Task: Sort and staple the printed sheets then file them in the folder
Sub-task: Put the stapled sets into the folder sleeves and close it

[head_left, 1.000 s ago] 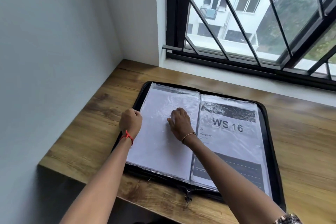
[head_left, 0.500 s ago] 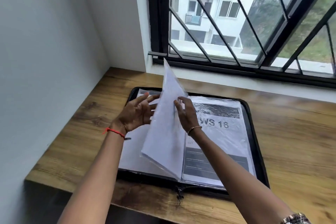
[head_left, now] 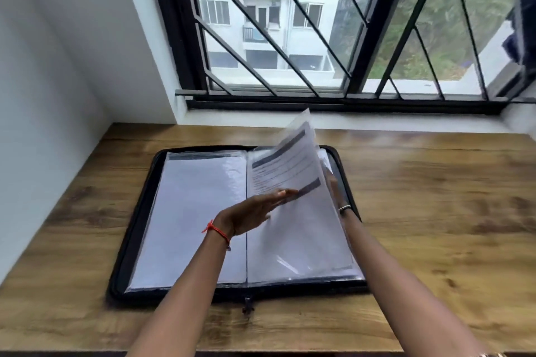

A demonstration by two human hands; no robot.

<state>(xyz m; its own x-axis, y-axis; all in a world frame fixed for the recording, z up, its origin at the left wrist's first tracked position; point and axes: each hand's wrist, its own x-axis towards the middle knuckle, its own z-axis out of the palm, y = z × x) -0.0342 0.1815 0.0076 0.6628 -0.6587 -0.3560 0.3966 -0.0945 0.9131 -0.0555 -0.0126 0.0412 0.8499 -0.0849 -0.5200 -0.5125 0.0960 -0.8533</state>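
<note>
A black zip folder (head_left: 136, 229) lies open on the wooden desk, its clear plastic sleeves spread to both sides. One sleeve with a printed sheet (head_left: 293, 165) stands tilted over the right half, swinging to the right. My left hand (head_left: 255, 211) is flat, fingers apart and stretched out, pressing against the printed face of that sleeve. My right hand (head_left: 333, 185) is mostly hidden behind the sleeve; only some fingers and a ringed finger show at its right edge. The left half shows a sleeve with a blank white sheet (head_left: 188, 217).
The wooden desk (head_left: 435, 226) runs to a white wall on the left and a barred window (head_left: 333, 38) at the back. The folder's zip pull (head_left: 248, 303) hangs near the desk's front edge.
The sleeve that lay on the left was lifted, stood upright, and has swung over to the right half. My left hand followed it across; my right hand went behind it. The camera view shifted right.
</note>
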